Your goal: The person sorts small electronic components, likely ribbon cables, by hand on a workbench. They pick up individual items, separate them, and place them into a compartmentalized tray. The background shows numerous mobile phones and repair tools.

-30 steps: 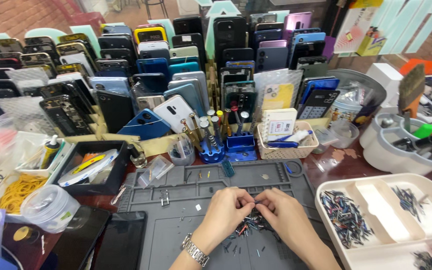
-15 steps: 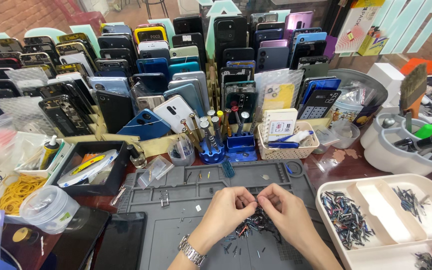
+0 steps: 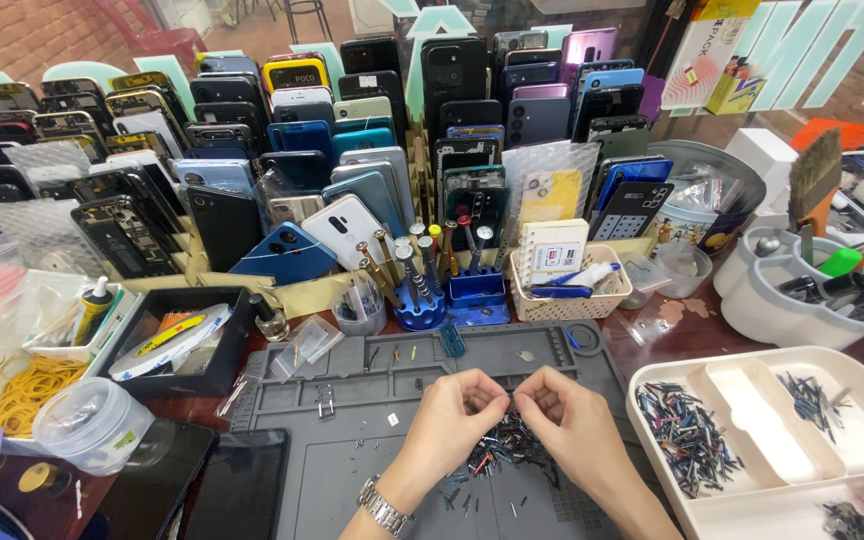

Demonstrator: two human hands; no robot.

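- Both my hands are down on the grey silicone repair mat (image 3: 372,470), knuckles up, right over the heap of tiny dark screws with red and blue bits mixed in (image 3: 507,450).
- Left hand (image 3: 452,425): fingertips bunched together in a pinch at the top left edge of the heap. Something tiny may be between them, honestly can't tell from here.
- Right hand (image 3: 572,425): same deal, thumb and forefinger pressed together just above the heap's top right edge. Whether a screw is in there, no idea, too small.
- The two pinches sit close, nearly meeting, with the heap right under and between them. A few loose screws trail off toward my left wrist, where the silver metal wristwatch (image 3: 384,508) sits.
- Off to my right is the cream plastic sorting tray with compartments (image 3: 852,500), well apart from my fingers. One section holds a pile of the same kind of screws (image 3: 687,445), another a smaller scatter.
- Behind the mat: a blue round stand full of gold-handled screwdrivers (image 3: 418,300) and a small cream plastic basket (image 3: 567,295).
- Further back, rows of upright phones and phone back covers in all colours (image 3: 352,150).
- On my left, a clear round plastic tub with lid (image 3: 92,425) and a bundle of yellow rubber bands (image 3: 27,390).
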